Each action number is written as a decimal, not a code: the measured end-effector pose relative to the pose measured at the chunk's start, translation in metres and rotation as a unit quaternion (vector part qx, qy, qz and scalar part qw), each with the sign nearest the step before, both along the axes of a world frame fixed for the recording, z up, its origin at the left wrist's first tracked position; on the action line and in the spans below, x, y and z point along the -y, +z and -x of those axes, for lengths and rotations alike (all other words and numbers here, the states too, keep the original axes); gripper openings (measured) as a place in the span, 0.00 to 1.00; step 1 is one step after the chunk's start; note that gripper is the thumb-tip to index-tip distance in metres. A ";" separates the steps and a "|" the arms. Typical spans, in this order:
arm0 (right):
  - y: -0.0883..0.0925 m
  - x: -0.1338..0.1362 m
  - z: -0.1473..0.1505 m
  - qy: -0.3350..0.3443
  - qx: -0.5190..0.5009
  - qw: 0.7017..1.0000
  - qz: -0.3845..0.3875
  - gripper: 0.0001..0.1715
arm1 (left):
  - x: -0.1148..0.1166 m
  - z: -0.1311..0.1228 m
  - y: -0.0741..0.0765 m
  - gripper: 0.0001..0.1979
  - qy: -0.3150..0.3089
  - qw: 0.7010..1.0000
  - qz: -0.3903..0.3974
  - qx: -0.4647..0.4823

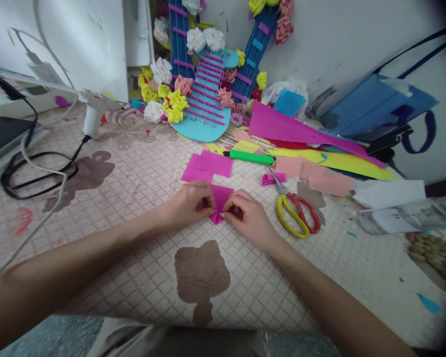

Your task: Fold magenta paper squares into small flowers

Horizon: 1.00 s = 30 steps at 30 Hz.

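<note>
Paper (223, 196), magenta, lies flat on the table (134, 277) between the two hands, squarely before the person. Left hand (189, 206): thumb and forefinger pinch the near edge. Right hand (250, 215): thumb and forefinger pinch the same edge close by; the paired grip probably stops the small folds there springing open. Loose squares (215, 162) sit just beyond, seemingly for easy reach; scissors (293, 213) rest beside the right hand, handles toward the person, apparently for convenience. Hidden or unclear: the remaining fingers curl inward, tips mostly out of sight, and the pinch covers part of the folds. From where I stand, the green tool (250, 157) cannot be identified. Blue models (180, 45) run off at the top; the bottle (414, 215) is blurred.
</note>
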State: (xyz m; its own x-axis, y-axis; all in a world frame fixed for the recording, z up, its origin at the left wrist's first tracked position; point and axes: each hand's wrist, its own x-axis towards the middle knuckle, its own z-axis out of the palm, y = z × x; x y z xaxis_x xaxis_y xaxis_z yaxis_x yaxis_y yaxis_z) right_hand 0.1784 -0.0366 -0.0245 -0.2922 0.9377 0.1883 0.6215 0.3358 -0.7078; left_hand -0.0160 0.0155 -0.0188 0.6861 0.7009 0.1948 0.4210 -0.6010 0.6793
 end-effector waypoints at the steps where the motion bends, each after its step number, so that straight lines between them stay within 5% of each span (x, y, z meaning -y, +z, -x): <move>1: 0.001 0.000 -0.001 0.005 0.002 1.000 0.001 0.07 | 0.001 0.000 0.000 0.04 0.006 1.000 -0.002 0.000; 30: -0.003 0.002 0.006 -0.018 0.023 0.999 -0.020 0.08 | 0.007 -0.007 -0.007 0.05 0.057 0.997 -0.047 -0.009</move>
State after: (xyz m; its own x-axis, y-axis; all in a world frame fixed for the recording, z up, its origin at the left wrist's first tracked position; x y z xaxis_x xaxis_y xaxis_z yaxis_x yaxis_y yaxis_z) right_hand 0.1728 -0.0384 -0.0271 -0.2675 0.9398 0.2125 0.6659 0.3397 -0.6642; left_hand -0.0091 0.0081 -0.0254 0.6072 0.7539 0.2508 0.5022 -0.6088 0.6141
